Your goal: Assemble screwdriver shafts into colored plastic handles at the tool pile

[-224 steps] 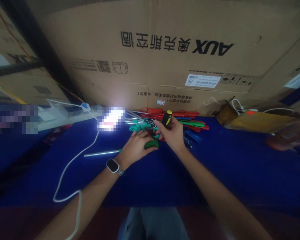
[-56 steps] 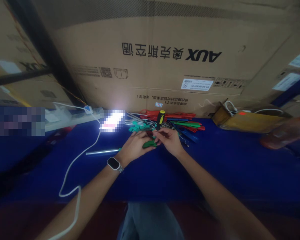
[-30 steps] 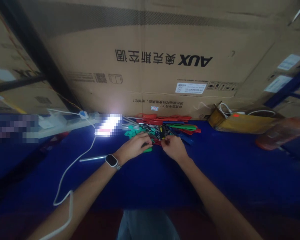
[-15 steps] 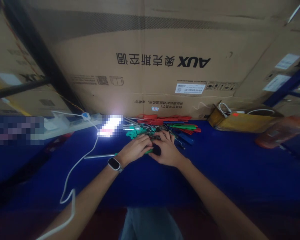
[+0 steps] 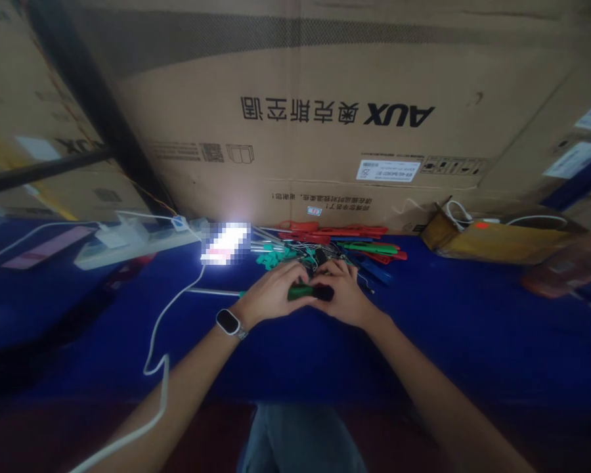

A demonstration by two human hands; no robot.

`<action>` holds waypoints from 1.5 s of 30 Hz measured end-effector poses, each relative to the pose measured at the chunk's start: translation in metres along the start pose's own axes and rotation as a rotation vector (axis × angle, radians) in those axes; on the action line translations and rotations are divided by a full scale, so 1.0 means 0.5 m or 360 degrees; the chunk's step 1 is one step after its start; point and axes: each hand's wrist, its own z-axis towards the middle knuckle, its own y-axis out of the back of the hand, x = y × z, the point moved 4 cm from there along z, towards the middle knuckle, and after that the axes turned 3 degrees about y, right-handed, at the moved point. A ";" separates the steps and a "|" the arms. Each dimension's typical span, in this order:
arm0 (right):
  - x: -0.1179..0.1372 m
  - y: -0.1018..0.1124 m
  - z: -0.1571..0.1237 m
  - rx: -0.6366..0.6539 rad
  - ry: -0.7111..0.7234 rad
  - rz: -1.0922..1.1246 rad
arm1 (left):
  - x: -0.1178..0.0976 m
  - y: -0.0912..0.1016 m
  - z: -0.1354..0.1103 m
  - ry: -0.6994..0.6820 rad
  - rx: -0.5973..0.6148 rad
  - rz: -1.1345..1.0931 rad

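Observation:
My left hand (image 5: pixel 272 295), with a smartwatch (image 5: pixel 228 322) on its wrist, is closed on a green handle (image 5: pixel 299 292) lying on the blue table (image 5: pixel 448 328). Right beside it my right hand (image 5: pixel 341 293) is closed on a black handle (image 5: pixel 324 293) that meets the green one end to end. Both hands rest at the near edge of a pile of red, green and blue tools (image 5: pixel 345 244). A metal rod (image 5: pixel 211 292) sticks out leftward from under my left hand.
A big AUX cardboard box (image 5: pixel 325 118) stands behind the table. A glaring bright patch (image 5: pixel 225 242) and a power strip (image 5: pixel 128 236) lie at the left, with a white cable (image 5: pixel 162 355) trailing toward me. A brown tray (image 5: pixel 502 240) sits at the right.
My right hand earlier held a black and yellow screwdriver upright. It has come down to the table and now grips a black handle against the green one in my left hand.

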 end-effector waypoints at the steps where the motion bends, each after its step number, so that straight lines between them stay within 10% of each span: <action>1: -0.003 -0.001 0.001 0.0003 -0.0009 0.0009 | 0.005 0.002 -0.002 0.0043 0.0023 0.0009; 8: 0.002 0.001 0.001 -0.0056 -0.0015 -0.0036 | 0.020 0.005 -0.006 0.0060 0.0209 0.0233; 26: 0.052 -0.030 0.029 -0.0406 -0.0254 -0.0575 | -0.020 0.010 0.008 0.0585 -0.0046 0.0597; 45: 0.038 -0.039 0.082 -0.0414 -0.0284 -0.0566 | 0.001 0.002 0.008 0.0652 -0.0317 0.0407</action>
